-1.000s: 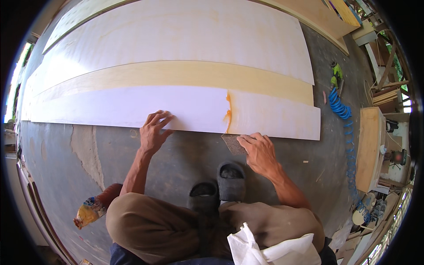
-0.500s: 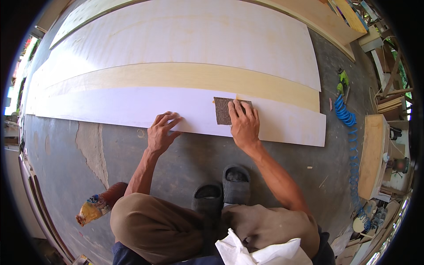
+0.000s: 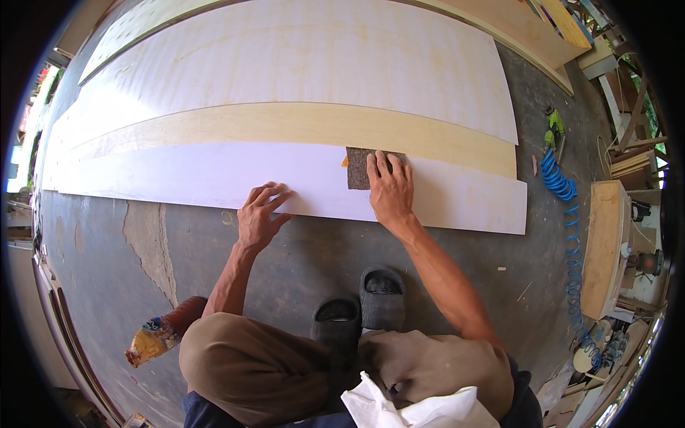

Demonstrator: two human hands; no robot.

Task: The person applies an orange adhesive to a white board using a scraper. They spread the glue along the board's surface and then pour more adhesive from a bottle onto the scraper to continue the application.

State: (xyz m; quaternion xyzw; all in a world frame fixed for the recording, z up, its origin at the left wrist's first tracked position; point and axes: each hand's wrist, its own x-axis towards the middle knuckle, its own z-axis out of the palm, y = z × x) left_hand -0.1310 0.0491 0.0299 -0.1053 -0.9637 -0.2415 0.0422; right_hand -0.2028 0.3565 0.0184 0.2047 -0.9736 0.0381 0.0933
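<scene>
My right hand (image 3: 391, 189) presses a dark brown square of sandpaper (image 3: 359, 170) against a long white board (image 3: 214, 167), fingers close together over the sheet's right part. A small orange bit shows at the sandpaper's left edge; I cannot make out what it is. My left hand (image 3: 262, 217) rests on the near edge of the same board, fingers bent and apart, holding nothing. Behind that board lies a pale yellow strip (image 3: 285, 123), and beyond it a wide whitish panel (image 3: 321, 64).
Left of my knee a bottle (image 3: 165, 329) with brown and yellowish parts lies on the grey floor (image 3: 307, 257). A coiled blue air hose (image 3: 559, 182) with a green-handled tool (image 3: 554, 128) runs down the right side, beside a wooden box (image 3: 603, 250). My dark sandals (image 3: 382, 296) are below the boards.
My right hand and the sandpaper have slid slightly away from me, toward the yellow strip. My left hand has stayed at the board's near edge.
</scene>
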